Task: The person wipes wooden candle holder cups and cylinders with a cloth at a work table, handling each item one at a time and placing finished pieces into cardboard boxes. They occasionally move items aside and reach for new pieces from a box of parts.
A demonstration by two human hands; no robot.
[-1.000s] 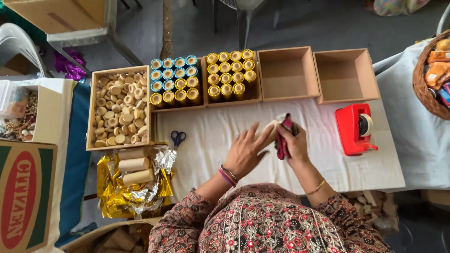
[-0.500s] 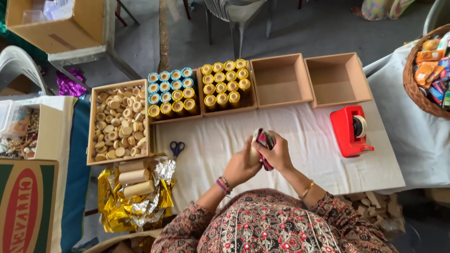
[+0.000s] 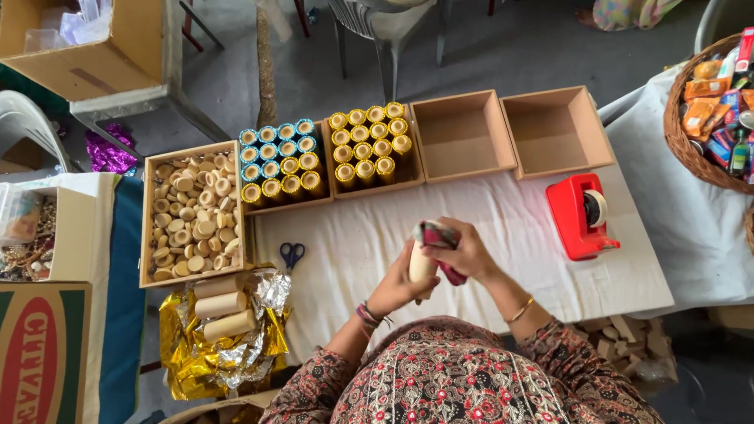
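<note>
Left hand point(image 3: 399, 284) closed around the lower part of a bare wooden cylinder point(image 3: 421, 265), held upright over the desk point(image 3: 471, 235). Right hand point(image 3: 470, 253) wrapped shut on the red patterned wrap point(image 3: 440, 235) capping the cylinder's top. To do it well, probably keep the cylinder steady and pull the wrap snug and even. White cloth covers the desk; red tape dispenser point(image 3: 583, 214) to the right, blue scissors point(image 3: 292, 254) to the left, trays of gold and blue rolls point(image 3: 369, 145) behind, two empty boxes point(image 3: 463, 135). Grey floor, chair beyond.
</note>
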